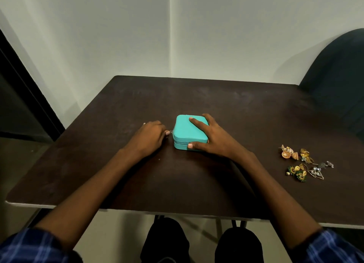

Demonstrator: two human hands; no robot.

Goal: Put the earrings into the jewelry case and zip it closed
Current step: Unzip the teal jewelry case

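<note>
Dark table [216, 97], hands steadying shut teal case [187, 133], earrings [304, 163] apart

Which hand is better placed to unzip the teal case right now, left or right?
Left, most likely. The left hand has its fingers pinched at the zipper pull on the jewelry case's left side. The right hand lies spread over the lid, holding it steady.

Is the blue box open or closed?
Closed. The teal jewelry case has its lid flat down, and the earrings lie outside on the table.
</note>
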